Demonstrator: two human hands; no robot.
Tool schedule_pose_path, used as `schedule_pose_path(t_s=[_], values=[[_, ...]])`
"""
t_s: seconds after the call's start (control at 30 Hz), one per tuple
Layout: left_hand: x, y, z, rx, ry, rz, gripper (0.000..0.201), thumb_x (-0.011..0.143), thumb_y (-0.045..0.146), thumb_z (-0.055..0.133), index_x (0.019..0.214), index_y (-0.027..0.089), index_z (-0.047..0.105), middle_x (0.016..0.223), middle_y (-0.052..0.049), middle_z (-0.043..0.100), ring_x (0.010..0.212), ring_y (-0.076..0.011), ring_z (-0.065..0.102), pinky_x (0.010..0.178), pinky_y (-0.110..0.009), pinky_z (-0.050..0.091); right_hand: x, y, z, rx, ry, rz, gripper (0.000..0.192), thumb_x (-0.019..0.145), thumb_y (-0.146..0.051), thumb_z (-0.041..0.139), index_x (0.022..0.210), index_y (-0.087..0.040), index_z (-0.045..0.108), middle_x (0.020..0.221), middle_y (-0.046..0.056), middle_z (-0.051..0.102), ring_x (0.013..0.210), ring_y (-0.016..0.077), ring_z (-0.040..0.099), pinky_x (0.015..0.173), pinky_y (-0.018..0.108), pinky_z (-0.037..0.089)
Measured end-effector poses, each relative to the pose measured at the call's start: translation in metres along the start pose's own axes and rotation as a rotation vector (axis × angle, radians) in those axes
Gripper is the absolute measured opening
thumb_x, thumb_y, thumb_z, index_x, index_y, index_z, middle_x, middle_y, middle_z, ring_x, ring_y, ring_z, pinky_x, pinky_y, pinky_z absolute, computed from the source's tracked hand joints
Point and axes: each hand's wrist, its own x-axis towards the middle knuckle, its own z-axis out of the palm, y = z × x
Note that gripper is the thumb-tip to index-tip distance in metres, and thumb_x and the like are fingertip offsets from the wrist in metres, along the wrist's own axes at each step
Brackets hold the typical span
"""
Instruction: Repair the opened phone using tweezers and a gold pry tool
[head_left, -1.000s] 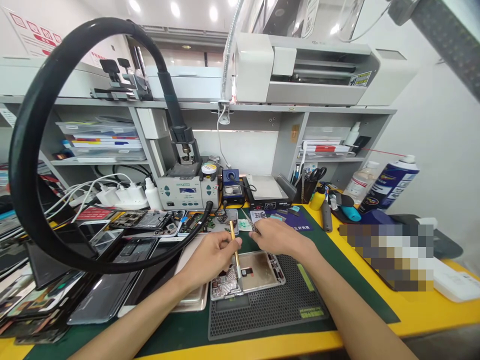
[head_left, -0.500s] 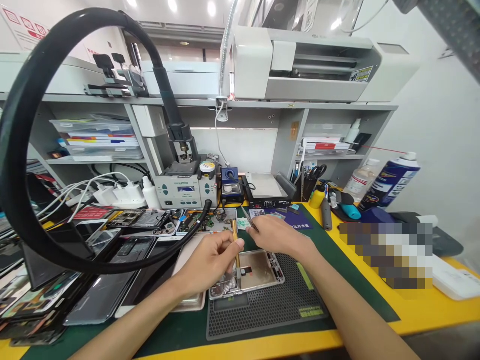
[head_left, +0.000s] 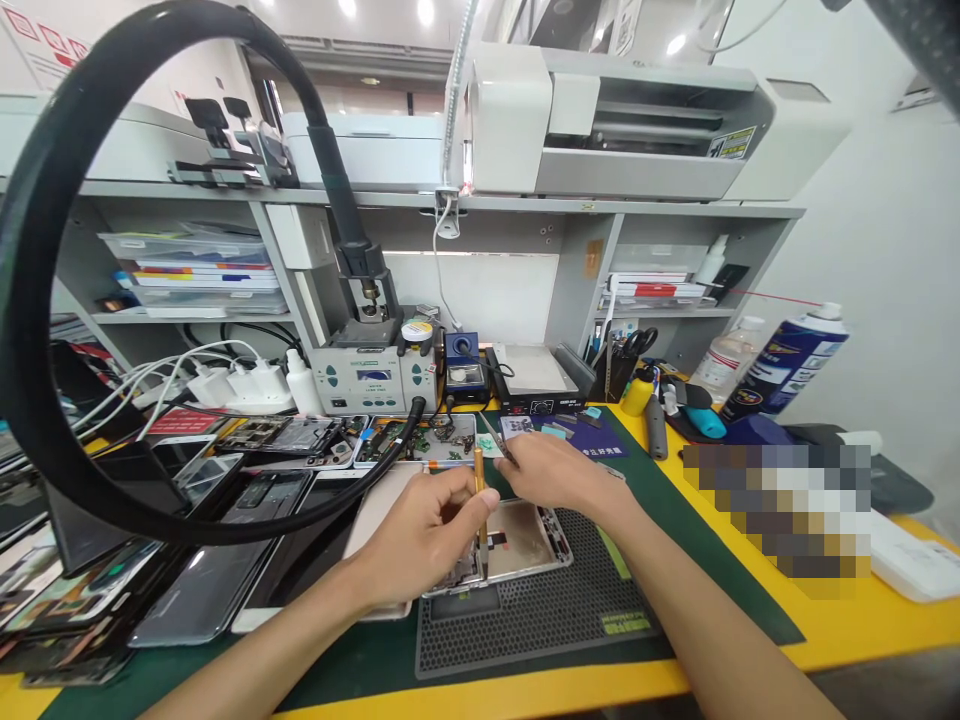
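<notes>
My left hand (head_left: 435,525) pinches a slim gold-handled tool (head_left: 480,490) with a flat metal blade, held nearly upright. Its blade points down at the near edge of an opened phone frame (head_left: 525,540); I cannot tell whether it touches. The frame's left part is hidden behind my left hand. In my right hand (head_left: 551,470) is a pair of metal tweezers (head_left: 496,437), tips pointing away and up to the left, above the far side of the frame. Under the frame lies a dark textured mat (head_left: 540,630).
Phones and phone parts (head_left: 225,550) pile up at the left. A black hose (head_left: 22,300) loops over them from the grey hot-air station (head_left: 367,378). A heating plate (head_left: 536,375) stands behind my hands. At the right are a blue spray can (head_left: 784,365) and a grey tool (head_left: 655,430).
My left hand has moved slightly right and nearer, bringing the blade toward the frame's near edge. The right hand stays over the far side with the tweezers. The view has shifted a little.
</notes>
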Motion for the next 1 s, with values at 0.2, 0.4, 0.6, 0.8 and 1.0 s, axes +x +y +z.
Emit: schedule_pose_path(t_s=[0.2,0.4,0.6,0.8,1.0], values=[[-0.001,-0.002,0.000,0.035,0.005,0.026,0.045,0.108,0.049,0.058,0.074,0.019,0.054,0.059,0.008,0.049,0.049,-0.0100,0.046,0.048,-0.023,0.036,0.004,0.002,0.006,0.040,0.009,-0.002,0.027,0.105,-0.040,0.067,0.116,-0.016,0.070,0.116,0.008,0.073,0.103,0.0223,0.072,0.093,0.044,0.061],[0.002,-0.008,-0.004,0.030,0.104,0.028,0.044,0.106,0.050,0.061,0.076,0.018,0.058,0.060,0.008,0.050,0.051,-0.0103,0.049,0.050,-0.023,0.040,0.004,0.006,0.001,0.230,0.123,-0.029,0.026,0.105,-0.040,0.066,0.113,-0.016,0.070,0.113,0.007,0.072,0.102,0.0225,0.071,0.093,0.045,0.059],[0.007,-0.015,-0.012,-0.026,0.249,-0.003,0.042,0.108,0.051,0.059,0.083,0.016,0.062,0.067,0.006,0.059,0.050,-0.0089,0.050,0.049,-0.022,0.044,-0.009,0.002,-0.017,0.608,0.001,-0.323,0.018,0.102,-0.031,0.061,0.108,-0.020,0.073,0.073,-0.005,0.059,0.066,0.0131,0.056,0.061,0.026,0.044],[0.010,-0.010,-0.016,-0.019,0.266,-0.040,0.039,0.107,0.055,0.057,0.105,0.016,0.065,0.074,0.004,0.061,0.051,-0.0095,0.051,0.049,-0.023,0.045,-0.015,-0.009,-0.016,0.784,-0.092,-0.442,0.027,0.093,-0.028,0.064,0.069,-0.019,0.055,0.062,-0.008,0.042,0.058,0.0096,0.035,0.053,0.025,0.028],[0.007,0.001,-0.017,0.151,0.116,-0.090,0.047,0.096,0.052,0.062,0.130,0.019,0.062,0.109,-0.010,0.071,0.088,-0.0231,0.066,0.076,-0.037,0.057,-0.005,0.004,-0.015,0.967,0.239,-0.256,0.025,0.106,-0.039,0.051,0.090,-0.021,0.055,0.068,-0.007,0.051,0.056,0.0109,0.047,0.054,0.025,0.038]])
